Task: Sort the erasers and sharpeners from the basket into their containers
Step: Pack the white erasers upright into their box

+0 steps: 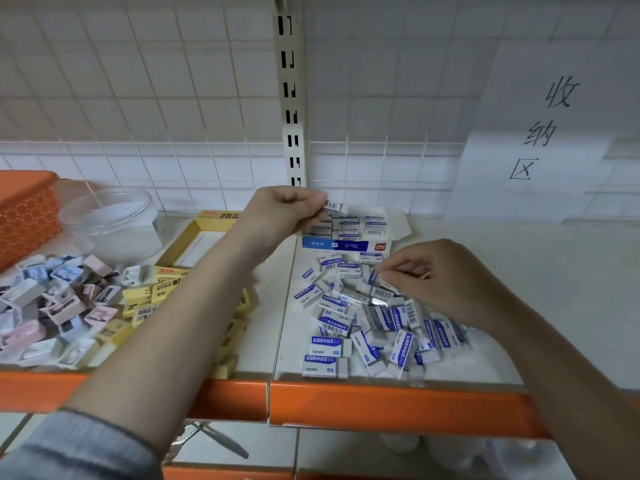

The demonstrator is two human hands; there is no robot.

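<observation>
The left hand (284, 211) pinches a white blue-sleeved eraser (336, 207) over the packed white-and-blue cardboard box (346, 244), the right hand (440, 278) pinches another (384, 291) from the loose pile (367, 327); a crooked drop could jam the rows

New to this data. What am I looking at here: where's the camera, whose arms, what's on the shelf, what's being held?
There is no robot here. One wide-angle camera sits on a person's head and looks forward and down, so the two bare arms are the wearer's own.

The surface is a white shelf with an orange front edge. On it lie a loose pile of blue-and-white erasers, an open white eraser box partly filled, a pile of yellow erasers beside a yellow box, pastel sharpeners, a clear tub and an orange basket.

The left hand pinches one eraser over the white box. The right hand pinches another on the blue-and-white pile.
</observation>
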